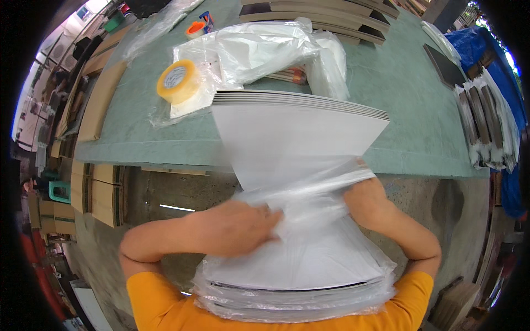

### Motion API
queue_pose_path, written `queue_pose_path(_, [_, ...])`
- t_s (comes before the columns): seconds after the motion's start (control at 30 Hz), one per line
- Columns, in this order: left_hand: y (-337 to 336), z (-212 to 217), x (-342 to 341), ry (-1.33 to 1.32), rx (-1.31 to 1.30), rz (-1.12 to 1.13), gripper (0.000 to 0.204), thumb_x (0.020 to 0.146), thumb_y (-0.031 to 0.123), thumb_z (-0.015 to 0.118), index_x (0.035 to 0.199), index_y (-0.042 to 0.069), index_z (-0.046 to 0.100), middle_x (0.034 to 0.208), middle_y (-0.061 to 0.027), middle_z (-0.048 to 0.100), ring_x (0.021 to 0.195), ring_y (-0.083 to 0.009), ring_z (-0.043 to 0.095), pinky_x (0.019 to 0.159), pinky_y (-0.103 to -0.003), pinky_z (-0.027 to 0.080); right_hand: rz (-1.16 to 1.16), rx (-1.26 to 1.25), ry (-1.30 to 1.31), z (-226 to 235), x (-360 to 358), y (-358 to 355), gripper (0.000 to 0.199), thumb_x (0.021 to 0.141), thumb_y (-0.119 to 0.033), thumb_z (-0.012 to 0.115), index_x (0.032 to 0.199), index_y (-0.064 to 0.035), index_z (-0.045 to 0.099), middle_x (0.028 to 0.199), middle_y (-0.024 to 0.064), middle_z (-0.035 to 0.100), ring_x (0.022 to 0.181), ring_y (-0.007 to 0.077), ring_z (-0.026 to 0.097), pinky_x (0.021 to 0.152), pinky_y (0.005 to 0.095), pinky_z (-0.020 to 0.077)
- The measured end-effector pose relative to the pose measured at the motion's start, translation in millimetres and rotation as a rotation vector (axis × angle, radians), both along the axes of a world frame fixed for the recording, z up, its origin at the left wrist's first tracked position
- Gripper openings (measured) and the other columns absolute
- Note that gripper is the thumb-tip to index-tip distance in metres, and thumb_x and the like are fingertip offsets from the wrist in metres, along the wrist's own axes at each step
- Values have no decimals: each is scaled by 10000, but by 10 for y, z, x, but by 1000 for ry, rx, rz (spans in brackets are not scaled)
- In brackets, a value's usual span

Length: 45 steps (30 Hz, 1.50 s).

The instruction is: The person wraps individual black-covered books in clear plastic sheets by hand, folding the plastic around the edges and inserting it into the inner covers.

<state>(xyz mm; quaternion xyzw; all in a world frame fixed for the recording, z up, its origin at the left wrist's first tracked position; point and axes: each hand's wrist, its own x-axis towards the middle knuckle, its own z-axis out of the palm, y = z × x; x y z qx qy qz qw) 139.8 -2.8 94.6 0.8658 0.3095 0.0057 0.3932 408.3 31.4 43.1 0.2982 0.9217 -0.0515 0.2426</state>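
Note:
A stack of thin white panels (298, 132) leans from my body onto the green table's front edge. Clear plastic wrap (309, 190) is bunched around the middle of the stack, and more of it covers the near end. My right hand (367, 201) is closed on the gathered plastic at the stack's right edge, its fingertips partly hidden behind. Over the plastic on the left side lies my left hand (240, 226), blurred by motion, with fingers stretched out and apart. Beyond the wrap, the panels' far end is bare.
On the green table (397, 77) are a roll of clear tape (178, 81), crumpled plastic bags (259, 47), an orange tape roll (196, 28) and stacked boards (314, 19). Plastic-wrapped panels (486, 121) stand at the right edge. Cardboard-coloured bundles (105, 190) stand below the table at left.

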Motion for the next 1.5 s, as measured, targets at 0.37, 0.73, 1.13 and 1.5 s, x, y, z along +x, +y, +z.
queue_pose_path(0.37, [60,130,-497,-241,56,684,208,694,189,649,635,9,563,526,-88,504,475,-186,492,467,-301,385,-630,537,1207,617,95,94,158,637,-61,592,789,-35,556,684,52,550,599,153,518,556,265,424])
queue_pose_path(0.73, [298,-77,-509,-19,976,733,701,526,-158,494,1164,131,497,1078,-113,435,900,-244,463,668,-273,418,-553,749,974,337,74,38,602,545,69,484,1134,-51,514,1072,155,486,972,281,474,774,321,416])
queue_pose_path(1.13, [36,-1238,-1004,-728,-843,646,190,648,40,642,818,-11,575,802,-87,588,707,-168,555,642,-282,432,-980,-1278,1404,-963,685,55,155,617,-54,573,756,16,579,715,57,566,621,123,517,571,248,410])
queue_pose_path(1.5, [-77,-2114,-1045,195,-199,850,144,693,37,573,821,-27,585,794,-130,610,760,-208,596,699,-302,457,-938,-390,750,-1627,760,12,197,765,-164,541,854,0,603,794,136,615,758,226,582,708,310,436])
